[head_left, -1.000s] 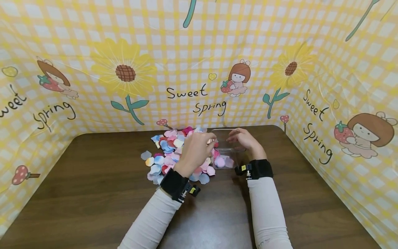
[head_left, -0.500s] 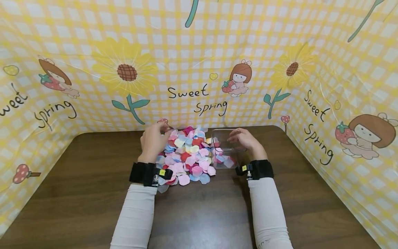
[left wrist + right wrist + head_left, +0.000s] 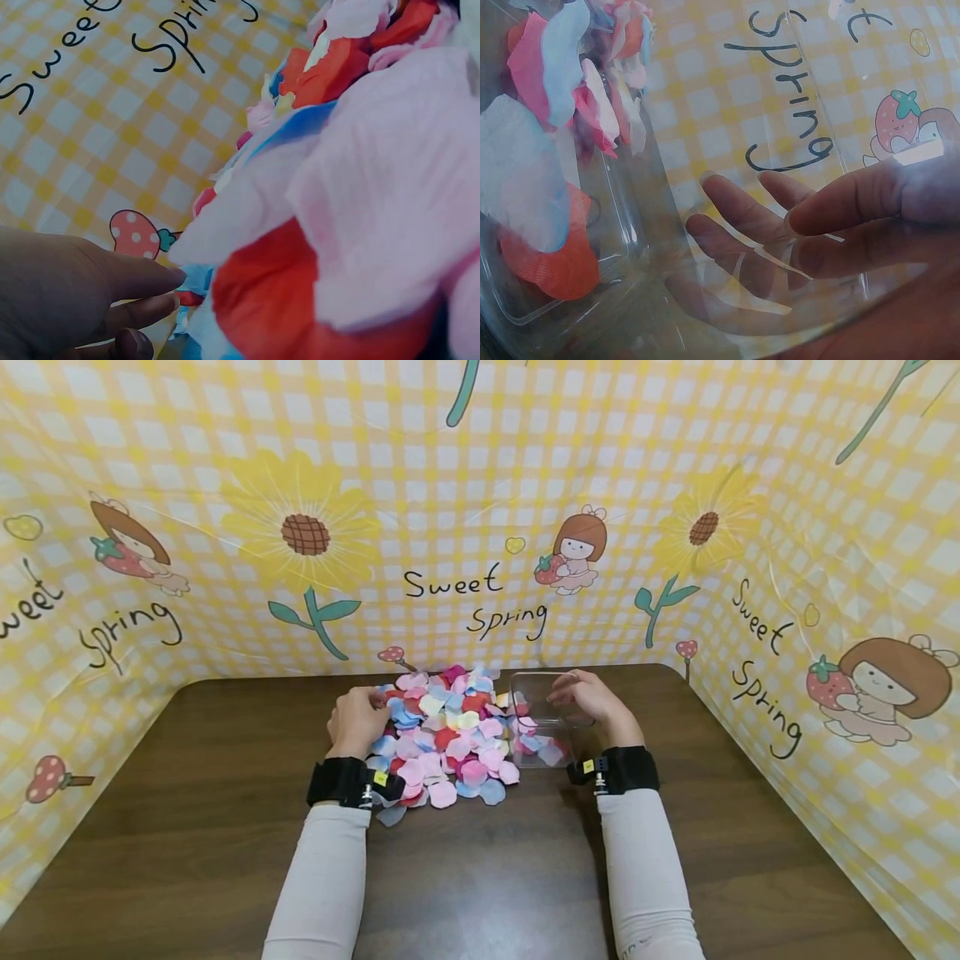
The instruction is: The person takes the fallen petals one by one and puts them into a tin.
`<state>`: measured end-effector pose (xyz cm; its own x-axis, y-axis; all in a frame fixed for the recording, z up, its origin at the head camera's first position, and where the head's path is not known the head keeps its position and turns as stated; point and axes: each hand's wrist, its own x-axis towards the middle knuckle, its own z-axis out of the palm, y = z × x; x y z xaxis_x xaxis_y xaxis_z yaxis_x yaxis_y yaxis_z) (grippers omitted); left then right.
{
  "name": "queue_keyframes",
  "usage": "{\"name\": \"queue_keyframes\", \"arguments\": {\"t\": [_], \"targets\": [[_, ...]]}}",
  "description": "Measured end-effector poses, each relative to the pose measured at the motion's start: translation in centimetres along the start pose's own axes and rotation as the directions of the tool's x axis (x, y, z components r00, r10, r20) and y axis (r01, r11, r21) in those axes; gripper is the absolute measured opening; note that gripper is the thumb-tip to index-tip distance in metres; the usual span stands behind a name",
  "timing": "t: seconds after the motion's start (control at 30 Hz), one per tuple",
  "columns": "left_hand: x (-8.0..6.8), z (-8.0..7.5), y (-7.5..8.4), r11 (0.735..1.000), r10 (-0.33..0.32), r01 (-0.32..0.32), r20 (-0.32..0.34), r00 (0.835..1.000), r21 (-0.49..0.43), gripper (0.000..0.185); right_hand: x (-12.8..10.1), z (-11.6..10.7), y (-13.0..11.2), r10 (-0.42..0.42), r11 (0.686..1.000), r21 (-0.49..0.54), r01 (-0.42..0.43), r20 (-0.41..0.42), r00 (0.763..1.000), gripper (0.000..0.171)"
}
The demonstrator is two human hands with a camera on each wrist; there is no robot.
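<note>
I am resting my left hand (image 3: 357,720), fingers loosely curled, on the left edge of the petal pile (image 3: 442,735), while my right hand (image 3: 592,697) is gripping the clear box (image 3: 542,727) just right of it.

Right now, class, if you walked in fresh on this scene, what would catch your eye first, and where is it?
The eye lands on the heap of coloured petals, pink, blue, red and cream, at the far middle of the dark table. The left hand rests at the heap's left edge, while the right hand holds a clear box just right of it, with a few petals inside. Behind stands a yellow checked backdrop with sunflowers.
</note>
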<state>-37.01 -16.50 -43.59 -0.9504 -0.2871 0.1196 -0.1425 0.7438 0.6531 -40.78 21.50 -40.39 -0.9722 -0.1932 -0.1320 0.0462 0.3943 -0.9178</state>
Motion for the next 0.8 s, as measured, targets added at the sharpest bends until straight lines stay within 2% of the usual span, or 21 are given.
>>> {"name": "queue_keyframes", "arguments": {"t": [0.27, 0.37, 0.6, 0.7, 0.8], "targets": [[0.1, 0.7, 0.2, 0.998, 0.036, -0.036, 0.003, 0.999, 0.048, 0.014, 0.0, -0.1, 0.0, 0.007, 1.0, 0.011, -0.007, 0.021, 1.0, 0.041], [0.1, 0.4, 0.3, 0.998, 0.045, -0.045, -0.003, 0.999, 0.049, 0.015, 0.0, -0.2, 0.0, 0.013, 1.0, 0.024, -0.014, 0.034, 0.999, 0.042], [-0.3, -2.1, 1.3, 0.998, 0.069, -0.068, -0.064, 0.996, 0.006, 0.015, 0.0, -0.2, -0.1, -0.001, 1.0, -0.02, 0.001, 0.017, 1.0, 0.041], [-0.7, -3.3, 2.4, 0.993, 0.114, -0.116, -0.099, 0.989, -0.02, 0.017, 0.0, -0.2, 0.0, 0.001, 1.0, -0.025, 0.0, 0.01, 1.0, 0.041], [-1.4, -4.2, 4.1, 0.98, 0.187, -0.195, -0.148, 0.971, -0.048, 0.018, 0.1, -0.3, 0.1, -0.002, 1.0, -0.03, 0.002, 0.009, 1.0, 0.041]]}}
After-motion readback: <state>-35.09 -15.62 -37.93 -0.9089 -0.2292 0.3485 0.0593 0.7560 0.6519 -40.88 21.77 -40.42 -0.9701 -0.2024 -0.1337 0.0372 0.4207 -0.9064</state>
